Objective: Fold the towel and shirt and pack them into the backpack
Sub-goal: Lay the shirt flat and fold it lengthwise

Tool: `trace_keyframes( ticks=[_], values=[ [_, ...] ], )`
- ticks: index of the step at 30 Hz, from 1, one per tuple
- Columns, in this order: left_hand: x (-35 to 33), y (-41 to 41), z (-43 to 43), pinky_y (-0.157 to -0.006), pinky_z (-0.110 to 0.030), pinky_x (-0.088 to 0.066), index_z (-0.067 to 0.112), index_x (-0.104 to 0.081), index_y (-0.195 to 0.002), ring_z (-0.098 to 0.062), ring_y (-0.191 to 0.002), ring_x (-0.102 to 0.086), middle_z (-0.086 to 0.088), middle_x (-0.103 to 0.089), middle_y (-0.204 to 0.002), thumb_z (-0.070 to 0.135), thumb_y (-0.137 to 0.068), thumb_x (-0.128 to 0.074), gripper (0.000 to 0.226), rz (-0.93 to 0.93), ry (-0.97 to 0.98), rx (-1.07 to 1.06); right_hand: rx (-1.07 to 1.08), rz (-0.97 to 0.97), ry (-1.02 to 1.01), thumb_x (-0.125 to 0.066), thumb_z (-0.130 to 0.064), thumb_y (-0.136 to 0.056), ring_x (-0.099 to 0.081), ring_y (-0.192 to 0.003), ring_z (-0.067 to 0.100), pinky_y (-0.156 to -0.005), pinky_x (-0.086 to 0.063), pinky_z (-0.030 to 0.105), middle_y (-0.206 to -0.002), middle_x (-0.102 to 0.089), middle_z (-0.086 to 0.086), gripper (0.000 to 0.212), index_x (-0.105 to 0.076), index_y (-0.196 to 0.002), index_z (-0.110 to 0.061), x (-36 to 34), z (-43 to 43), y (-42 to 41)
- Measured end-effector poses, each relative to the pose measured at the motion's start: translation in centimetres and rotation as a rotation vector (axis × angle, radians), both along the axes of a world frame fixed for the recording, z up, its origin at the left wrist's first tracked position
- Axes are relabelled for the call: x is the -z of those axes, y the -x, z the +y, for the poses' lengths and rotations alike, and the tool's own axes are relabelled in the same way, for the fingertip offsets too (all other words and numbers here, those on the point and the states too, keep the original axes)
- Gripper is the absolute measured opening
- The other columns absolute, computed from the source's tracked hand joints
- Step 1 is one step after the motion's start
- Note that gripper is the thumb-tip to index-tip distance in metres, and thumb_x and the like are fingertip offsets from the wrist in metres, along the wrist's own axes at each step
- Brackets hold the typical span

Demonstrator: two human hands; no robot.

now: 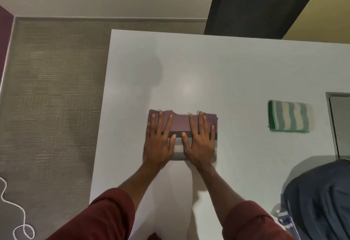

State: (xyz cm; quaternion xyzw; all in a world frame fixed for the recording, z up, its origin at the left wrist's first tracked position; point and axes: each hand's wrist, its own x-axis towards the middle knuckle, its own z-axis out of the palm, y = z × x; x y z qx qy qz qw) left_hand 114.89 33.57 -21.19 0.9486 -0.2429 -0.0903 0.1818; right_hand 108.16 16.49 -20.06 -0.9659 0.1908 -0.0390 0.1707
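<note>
I hold my left hand [158,145] and right hand [200,143] flat, fingers straight, on the folded shirt [180,124], best smoothed evenly outward; towel [290,116] and backpack [322,198] lie right of the shirt.

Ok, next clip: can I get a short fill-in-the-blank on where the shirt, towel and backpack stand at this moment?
1. The left hand and the right hand press flat on the folded ____.
2. The folded towel lies on the table, to the ____ of both hands.
3. The towel's stripes are white and ____.
4. With both items on the table, ____ of them is in the backpack.

Missing words: shirt; right; green; neither.
</note>
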Motion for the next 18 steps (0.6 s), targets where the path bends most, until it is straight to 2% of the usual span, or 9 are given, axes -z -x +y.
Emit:
trace_keyframes(
  ticks=[6,10,14,18],
  values=[
    [0.0,1.6,-1.7,-0.132,-0.057,-0.017,0.023,-0.004,-0.173,-0.034,-0.167,0.003,-0.011,-0.004,-0.180,0.045,-0.111,-0.042,0.076,0.032,0.021,-0.044,-0.079,0.007,0.026,-0.049,-0.053,-0.108,-0.009,-0.166,0.027,-0.131,-0.018,0.058,-0.179,-0.013,0.005,0.074,-0.025,-0.170,-0.020,0.7,-2.5,1.0],
    [0.1,1.9,-1.8,-0.130,-0.059,-0.022,0.017,-0.013,-0.172,-0.037,-0.166,-0.004,-0.014,-0.010,-0.179,0.041,-0.111,-0.047,0.074,-0.017,0.063,-0.015,-0.095,0.070,0.037,-0.043,-0.055,-0.109,-0.002,-0.167,0.024,-0.133,-0.010,0.056,-0.180,-0.004,0.003,0.076,-0.015,-0.172,-0.023,0.6,-2.9,1.2],
    [-0.3,2.2,-1.3,-0.129,-0.061,-0.025,0.010,-0.018,-0.171,-0.040,-0.165,-0.008,-0.017,-0.012,-0.178,0.032,-0.111,-0.051,0.072,-0.068,0.059,0.015,-0.071,0.099,0.032,-0.045,-0.053,-0.110,0.001,-0.167,0.024,-0.133,-0.010,0.057,-0.181,0.001,0.002,0.077,-0.011,-0.173,-0.024,0.6,-2.4,1.7],
    [-0.2,4.4,-0.5,-0.126,-0.063,-0.029,0.007,-0.024,-0.169,-0.042,-0.165,-0.010,-0.017,-0.020,-0.177,0.029,-0.110,-0.055,0.070,-0.072,0.071,0.102,-0.042,-0.021,0.073,-0.056,-0.046,-0.108,-0.013,-0.166,0.029,-0.130,-0.021,0.059,-0.179,-0.015,0.009,0.074,-0.027,-0.169,-0.015,0.6,-1.2,5.4]
  ],
)
